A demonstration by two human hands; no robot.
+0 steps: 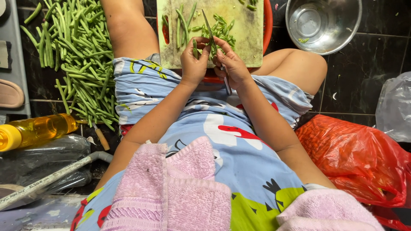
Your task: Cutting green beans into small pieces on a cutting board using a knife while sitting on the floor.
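My left hand (pixel 193 61) pinches a green bean (pixel 195 46) upright near the front edge of a pale cutting board (pixel 244 30). My right hand (pixel 231 64) grips a knife (pixel 209 30), blade pointing away over the board, its edge against the bean. Cut bean pieces (pixel 222 32) and a few whole beans (pixel 182 23) lie on the board. The board rests on a red basin (pixel 269 25) between my knees.
A big pile of whole green beans (pixel 77 55) lies on the dark tiled floor at left. A steel bowl (pixel 323 23) sits at top right. A red plastic bag (pixel 359 158) is at right, an oil bottle (pixel 34 130) at left, a second small knife (pixel 100 137) beside it.
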